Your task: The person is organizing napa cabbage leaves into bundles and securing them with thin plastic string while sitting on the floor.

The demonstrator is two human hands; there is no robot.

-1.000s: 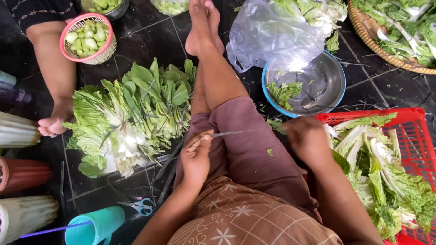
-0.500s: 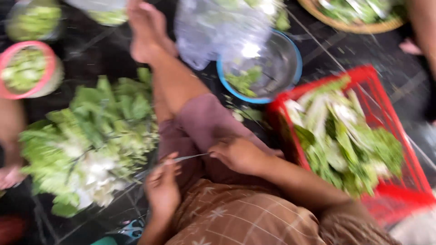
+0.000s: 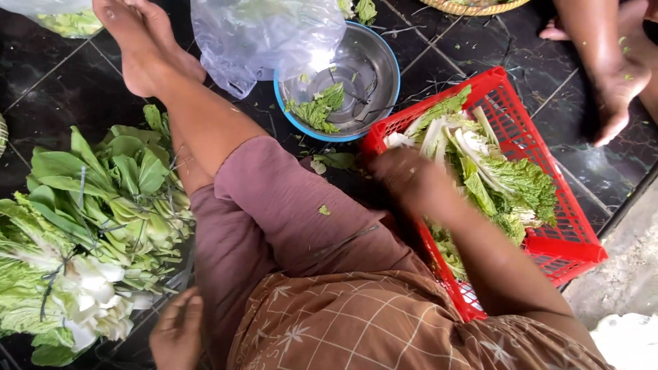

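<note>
The right hand [image 3: 411,179], blurred, grip untellable, reached among the cabbage leaves [image 3: 493,171] in the red basket [image 3: 569,240]; the left hand [image 3: 177,332] rested loosely open beside the tied greens [image 3: 89,233] on the floor. Picking the next leaf seemingly required a firm pinch.

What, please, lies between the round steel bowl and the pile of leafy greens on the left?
In the head view, the person's bent leg.

Red basket [image 3: 528,130], blue-rimmed steel bowl [image 3: 373,62], green-white cabbage [image 3: 500,178]

Pale-green cabbage leaves [image 3: 480,171] heaped in red basket [image 3: 548,240], right of lap.
</note>
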